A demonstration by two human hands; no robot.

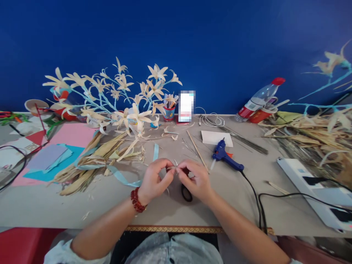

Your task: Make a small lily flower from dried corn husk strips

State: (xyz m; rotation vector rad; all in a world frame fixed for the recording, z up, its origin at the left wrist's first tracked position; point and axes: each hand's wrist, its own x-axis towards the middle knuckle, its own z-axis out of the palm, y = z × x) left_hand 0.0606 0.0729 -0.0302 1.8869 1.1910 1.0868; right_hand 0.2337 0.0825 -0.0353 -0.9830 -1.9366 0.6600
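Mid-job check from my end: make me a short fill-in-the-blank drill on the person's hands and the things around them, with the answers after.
1. The beaded bracelet behind the left hand is coloured ____.
2. The right hand is the nearer one to the glue gun, whose body is ____.
3. The tilted plastic bottle is on the person's ____ side.

Missing words: red; blue; right.

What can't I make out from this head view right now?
Pale piece: in the head view, the left hand and right hand cover most of it.
Black loop: in the head view, the right hand hides what joins it.
Phone screen: pixelated in the head view, unreadable.
Power strip: partly cut off by the head view's right edge.
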